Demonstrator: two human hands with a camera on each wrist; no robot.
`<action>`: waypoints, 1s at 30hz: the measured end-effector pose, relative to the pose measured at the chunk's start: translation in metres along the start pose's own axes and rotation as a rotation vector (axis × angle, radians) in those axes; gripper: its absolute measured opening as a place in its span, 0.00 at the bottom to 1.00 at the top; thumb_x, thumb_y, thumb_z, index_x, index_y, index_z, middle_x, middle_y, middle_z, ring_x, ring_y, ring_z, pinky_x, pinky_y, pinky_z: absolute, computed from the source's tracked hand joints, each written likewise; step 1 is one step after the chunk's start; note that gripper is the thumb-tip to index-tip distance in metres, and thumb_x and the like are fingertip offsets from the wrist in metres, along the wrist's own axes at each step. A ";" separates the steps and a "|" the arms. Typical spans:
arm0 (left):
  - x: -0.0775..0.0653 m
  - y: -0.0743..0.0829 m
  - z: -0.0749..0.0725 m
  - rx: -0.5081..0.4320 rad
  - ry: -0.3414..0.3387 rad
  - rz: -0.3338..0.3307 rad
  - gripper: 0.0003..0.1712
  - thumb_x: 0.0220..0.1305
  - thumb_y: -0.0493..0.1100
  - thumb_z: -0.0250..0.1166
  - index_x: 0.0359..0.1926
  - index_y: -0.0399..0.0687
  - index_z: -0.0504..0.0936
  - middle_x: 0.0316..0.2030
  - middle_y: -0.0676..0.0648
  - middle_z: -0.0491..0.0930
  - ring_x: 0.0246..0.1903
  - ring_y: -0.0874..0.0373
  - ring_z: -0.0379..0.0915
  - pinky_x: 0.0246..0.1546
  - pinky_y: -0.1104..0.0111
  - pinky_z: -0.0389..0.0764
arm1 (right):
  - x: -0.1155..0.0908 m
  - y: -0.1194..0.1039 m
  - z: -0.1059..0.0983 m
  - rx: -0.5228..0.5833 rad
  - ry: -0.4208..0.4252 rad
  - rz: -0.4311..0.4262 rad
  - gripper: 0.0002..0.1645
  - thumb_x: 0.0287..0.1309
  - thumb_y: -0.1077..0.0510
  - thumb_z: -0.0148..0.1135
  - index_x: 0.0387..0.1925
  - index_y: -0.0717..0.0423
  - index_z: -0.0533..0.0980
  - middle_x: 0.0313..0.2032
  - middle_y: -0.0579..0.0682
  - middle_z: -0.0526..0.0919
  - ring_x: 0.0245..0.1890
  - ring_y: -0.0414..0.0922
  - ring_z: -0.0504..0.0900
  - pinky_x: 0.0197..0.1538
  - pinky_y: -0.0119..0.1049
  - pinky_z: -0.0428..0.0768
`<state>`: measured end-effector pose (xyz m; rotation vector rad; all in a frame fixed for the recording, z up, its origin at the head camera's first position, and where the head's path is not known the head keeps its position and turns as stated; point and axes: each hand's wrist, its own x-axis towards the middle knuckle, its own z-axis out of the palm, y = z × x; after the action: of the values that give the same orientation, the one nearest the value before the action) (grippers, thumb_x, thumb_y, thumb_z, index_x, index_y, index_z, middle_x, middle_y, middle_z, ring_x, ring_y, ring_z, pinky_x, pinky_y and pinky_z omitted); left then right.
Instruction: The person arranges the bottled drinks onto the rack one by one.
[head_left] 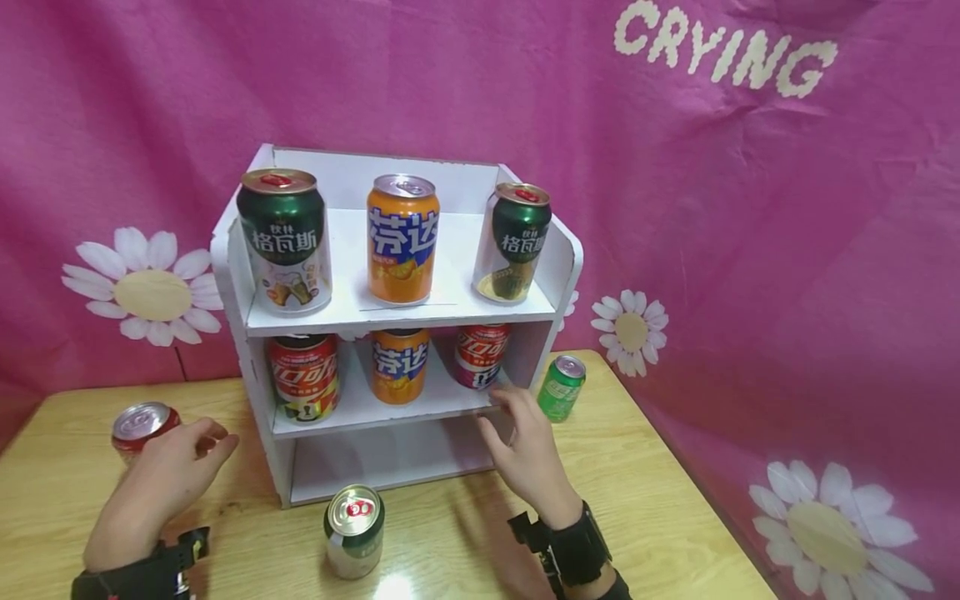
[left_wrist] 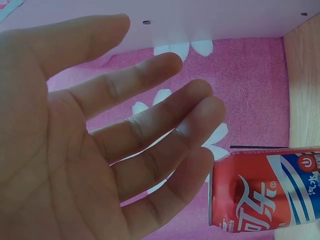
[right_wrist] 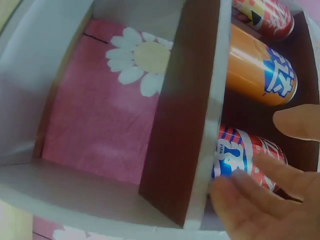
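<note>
Green-topped can: lower centre, upright on bench. Left grip: lower left, relaxed, empty, beside loose red can. Right grip: loosely spread, contact unclear, at shelved red can, centre right. Step: apparently positioning; next calls for careful pinch or withdrawal.

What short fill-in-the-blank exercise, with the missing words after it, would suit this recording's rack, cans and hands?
The cans on the top shelf of the rack number ____. Of them, the one in the centre is mainly ____. The cola can near the left hand is mainly ____. The right hand is at the rack's ____ shelf.

Missing words: three; orange; red; middle.
</note>
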<state>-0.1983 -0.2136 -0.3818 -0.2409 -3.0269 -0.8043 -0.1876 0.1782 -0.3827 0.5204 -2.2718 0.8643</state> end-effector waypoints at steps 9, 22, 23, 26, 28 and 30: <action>-0.002 -0.002 0.001 -0.010 0.025 0.010 0.27 0.60 0.58 0.50 0.42 0.36 0.74 0.34 0.36 0.76 0.35 0.41 0.72 0.29 0.53 0.72 | -0.007 0.041 -0.018 -0.058 0.204 0.061 0.07 0.49 0.62 0.61 0.19 0.53 0.75 0.17 0.40 0.73 0.17 0.35 0.69 0.19 0.28 0.68; -0.002 -0.007 0.002 -0.021 0.040 0.020 0.26 0.60 0.57 0.51 0.41 0.36 0.74 0.33 0.37 0.77 0.34 0.42 0.72 0.28 0.53 0.71 | -0.014 0.091 -0.045 -0.118 -0.064 0.416 0.07 0.55 0.58 0.56 0.25 0.54 0.78 0.20 0.45 0.77 0.21 0.40 0.73 0.24 0.35 0.71; -0.001 -0.007 0.002 -0.022 0.038 0.018 0.26 0.60 0.57 0.51 0.41 0.36 0.74 0.34 0.37 0.77 0.34 0.42 0.72 0.28 0.53 0.71 | -0.014 0.088 -0.047 -0.105 -0.180 0.412 0.07 0.55 0.58 0.55 0.28 0.55 0.78 0.22 0.46 0.77 0.22 0.40 0.73 0.25 0.35 0.72; -0.001 -0.005 0.000 -0.020 0.013 0.004 0.28 0.60 0.59 0.50 0.43 0.36 0.73 0.35 0.35 0.76 0.35 0.41 0.71 0.28 0.53 0.71 | -0.017 0.073 -0.049 -0.061 -0.551 0.367 0.09 0.57 0.56 0.54 0.36 0.56 0.77 0.29 0.45 0.79 0.28 0.39 0.75 0.30 0.35 0.74; 0.000 -0.004 0.000 -0.019 0.004 -0.002 0.28 0.60 0.59 0.50 0.43 0.37 0.73 0.36 0.35 0.76 0.35 0.41 0.71 0.28 0.53 0.72 | -0.018 0.060 -0.045 -0.015 -0.737 0.318 0.12 0.58 0.55 0.53 0.40 0.57 0.76 0.32 0.44 0.78 0.32 0.39 0.76 0.34 0.34 0.75; 0.001 -0.003 -0.001 -0.023 -0.001 -0.004 0.28 0.60 0.59 0.50 0.43 0.36 0.73 0.36 0.34 0.75 0.35 0.41 0.71 0.28 0.53 0.72 | -0.018 0.047 -0.036 0.050 -0.855 0.264 0.13 0.57 0.55 0.54 0.42 0.56 0.75 0.34 0.43 0.78 0.35 0.38 0.76 0.37 0.33 0.74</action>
<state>-0.1992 -0.2164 -0.3820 -0.2350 -3.0213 -0.8400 -0.1856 0.2389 -0.3951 0.7188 -3.1558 0.9397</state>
